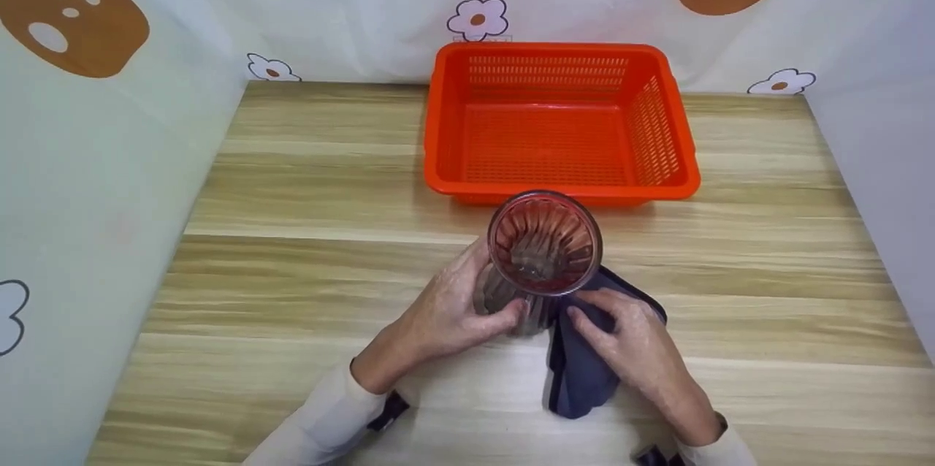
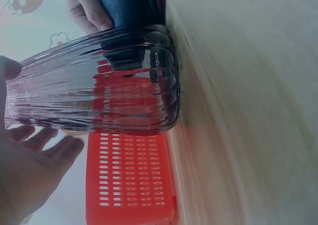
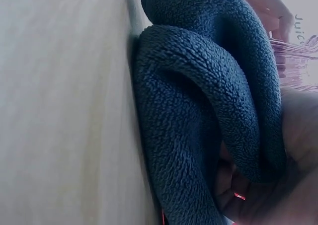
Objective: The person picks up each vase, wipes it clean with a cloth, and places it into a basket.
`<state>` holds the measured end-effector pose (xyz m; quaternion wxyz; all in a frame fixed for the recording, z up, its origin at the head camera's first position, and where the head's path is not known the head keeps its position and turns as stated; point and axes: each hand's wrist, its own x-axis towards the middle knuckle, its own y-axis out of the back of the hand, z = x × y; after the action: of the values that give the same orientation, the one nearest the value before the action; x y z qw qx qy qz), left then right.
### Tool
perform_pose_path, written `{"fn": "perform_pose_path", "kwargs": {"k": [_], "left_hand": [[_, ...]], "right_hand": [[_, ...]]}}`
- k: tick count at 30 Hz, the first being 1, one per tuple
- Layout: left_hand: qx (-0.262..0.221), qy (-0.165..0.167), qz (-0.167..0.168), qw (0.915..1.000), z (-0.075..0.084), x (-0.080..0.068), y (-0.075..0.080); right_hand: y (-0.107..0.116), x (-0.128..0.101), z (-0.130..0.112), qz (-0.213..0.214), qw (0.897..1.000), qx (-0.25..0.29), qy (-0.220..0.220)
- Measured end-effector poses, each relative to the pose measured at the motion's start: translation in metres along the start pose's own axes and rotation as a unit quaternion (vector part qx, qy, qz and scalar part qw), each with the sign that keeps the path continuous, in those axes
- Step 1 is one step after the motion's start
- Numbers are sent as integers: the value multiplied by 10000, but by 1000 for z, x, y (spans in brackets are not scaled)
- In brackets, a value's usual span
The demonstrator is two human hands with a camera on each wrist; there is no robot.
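A tall ribbed glass vase (image 1: 544, 239) with a purplish tint stands upright near the middle of the wooden table. My left hand (image 1: 447, 309) grips it from the left, thumb across its near side. In the left wrist view the vase (image 2: 126, 88) lies sideways across the picture, its thick base close to the tabletop. Beside it, my right hand (image 1: 637, 343) pinches a folded dark blue-grey towel (image 1: 581, 371) near the vase's rim. Thick soft folds of the towel (image 3: 174, 111) fill the right wrist view and hide part of the right hand's fingers.
Behind the vase, an orange-red slotted plastic basket (image 1: 562, 193) sits against the back wall with nothing in it. Pale walls printed with flowers (image 1: 478, 19) and brown spotted shapes border the wooden table (image 1: 307, 232) at the back and sides.
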<state>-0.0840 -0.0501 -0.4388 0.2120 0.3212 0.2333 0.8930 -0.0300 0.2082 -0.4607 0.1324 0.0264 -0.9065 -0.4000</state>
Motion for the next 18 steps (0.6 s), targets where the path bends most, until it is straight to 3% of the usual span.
{"fn": "perform_pose_path", "kwargs": {"k": [5,10,18], "left_hand": [[-112,26,-50,9999,0,2,1],[-86,-39,-52,9999,-1,3,1],[-68,-352,164,9992,-2,3,-3]], "right_hand": [[1,1,2,54,9999,17,160],[3,0,0,411,9977,19,530],[6,-2,-13,1296,9778,1142,1182]]}}
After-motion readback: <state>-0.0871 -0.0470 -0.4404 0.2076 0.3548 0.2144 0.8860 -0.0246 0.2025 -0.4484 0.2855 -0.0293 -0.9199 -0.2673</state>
